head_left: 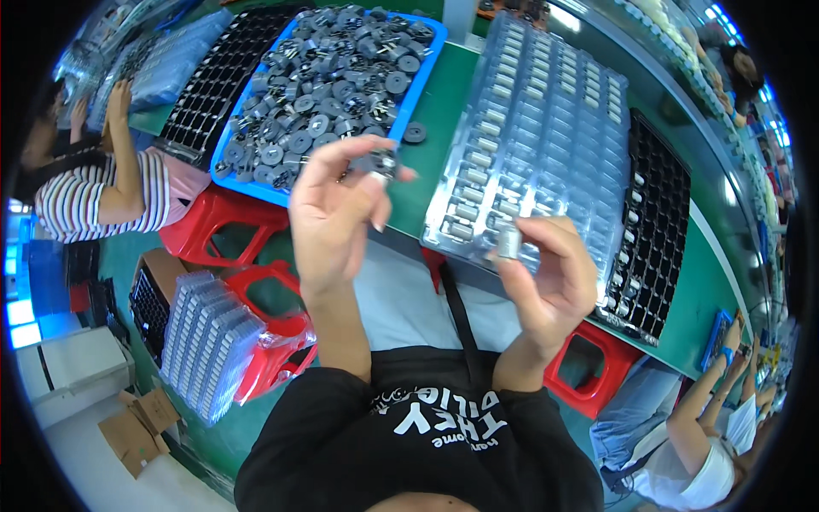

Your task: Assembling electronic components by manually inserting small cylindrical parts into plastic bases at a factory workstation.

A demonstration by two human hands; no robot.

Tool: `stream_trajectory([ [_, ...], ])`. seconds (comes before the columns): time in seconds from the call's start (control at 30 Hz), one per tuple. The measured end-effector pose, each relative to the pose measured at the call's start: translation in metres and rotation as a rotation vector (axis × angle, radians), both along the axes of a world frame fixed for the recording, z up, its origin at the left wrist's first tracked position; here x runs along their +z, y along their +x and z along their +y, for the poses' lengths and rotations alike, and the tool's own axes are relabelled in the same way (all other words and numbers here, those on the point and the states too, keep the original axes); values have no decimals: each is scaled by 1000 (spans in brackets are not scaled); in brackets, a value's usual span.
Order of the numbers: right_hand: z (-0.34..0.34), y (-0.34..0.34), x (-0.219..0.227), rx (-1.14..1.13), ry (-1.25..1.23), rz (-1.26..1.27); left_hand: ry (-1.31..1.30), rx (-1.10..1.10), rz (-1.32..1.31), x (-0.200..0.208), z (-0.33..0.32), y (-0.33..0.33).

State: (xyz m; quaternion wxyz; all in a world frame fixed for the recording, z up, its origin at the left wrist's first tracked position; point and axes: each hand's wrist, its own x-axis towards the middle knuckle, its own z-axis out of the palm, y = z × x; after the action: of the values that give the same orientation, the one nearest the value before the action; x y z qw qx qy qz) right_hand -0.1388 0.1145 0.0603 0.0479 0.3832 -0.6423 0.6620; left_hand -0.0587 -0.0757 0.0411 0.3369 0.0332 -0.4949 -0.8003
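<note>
My left hand (337, 209) is closed on a small dark grey round part with metal pins (384, 162), raised beside the blue tray's right edge. Between the thumb and fingertips of my right hand (559, 273) is a small silver metal cylinder (509, 241), held above the near part of a clear plastic blister tray (546, 154). Rows of similar silver cylinders fill part of that tray's pockets; other pockets hold nothing. A blue tray (223, 154) heaped with grey round parts stands left of it. One loose grey part (415, 132) lies on the green table between the trays.
A black pocketed tray (657, 222) with some silver pieces lies at the right; another black tray (213, 85) lies left of the blue one. Red stools (213, 226) stand below the table. Stacked filled blister trays (209, 341) are at lower left. Co-workers sit on both sides.
</note>
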Motion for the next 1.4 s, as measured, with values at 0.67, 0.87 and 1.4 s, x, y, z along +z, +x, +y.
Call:
stream_trajectory([
  [0.67, 19, -2, 21, -107, 229, 376, -29, -298, -4, 19, 3, 4],
  [0.87, 4, 2, 32, -5, 90, 618, -119, -212, 84, 21, 37, 2],
  [1.4, 12, 1, 25, -34, 166, 707, -256, -233, 86, 20, 46, 10],
])
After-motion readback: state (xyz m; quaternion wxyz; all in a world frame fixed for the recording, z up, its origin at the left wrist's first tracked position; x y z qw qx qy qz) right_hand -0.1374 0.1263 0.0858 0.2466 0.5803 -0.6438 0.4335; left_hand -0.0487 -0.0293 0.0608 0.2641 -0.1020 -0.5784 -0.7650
